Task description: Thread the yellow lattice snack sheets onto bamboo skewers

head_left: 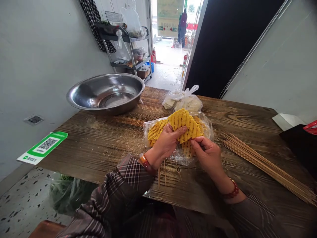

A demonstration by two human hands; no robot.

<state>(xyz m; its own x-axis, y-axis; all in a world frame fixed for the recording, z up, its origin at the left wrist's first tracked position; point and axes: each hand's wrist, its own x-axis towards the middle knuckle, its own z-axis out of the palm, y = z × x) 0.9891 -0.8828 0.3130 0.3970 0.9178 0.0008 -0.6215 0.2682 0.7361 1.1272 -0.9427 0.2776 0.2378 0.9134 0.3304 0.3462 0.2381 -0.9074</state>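
Over an open plastic bag, a yellow piece of food with lattice cuts (185, 123) is raised between both hands. My left hand (168, 142) is closed on its left and lower part, thumb across the front. At the lower right edge of the piece, the fingers of my right hand (206, 150) are pinched together on it. More yellow lattice pieces (156, 130) lie in the clear bag (210, 127) beneath. A few thin sticks (165, 173) lie near my left wrist, partly hidden by it.
A large steel basin (116, 105) stands at the back left. Behind the yellow food sits a tied bag of pale pieces (189, 102). Many long wooden skewers (262, 162) lie at the right. A green QR card (46, 147) is at the left table edge; a shelf cart (130, 39) stands beyond.
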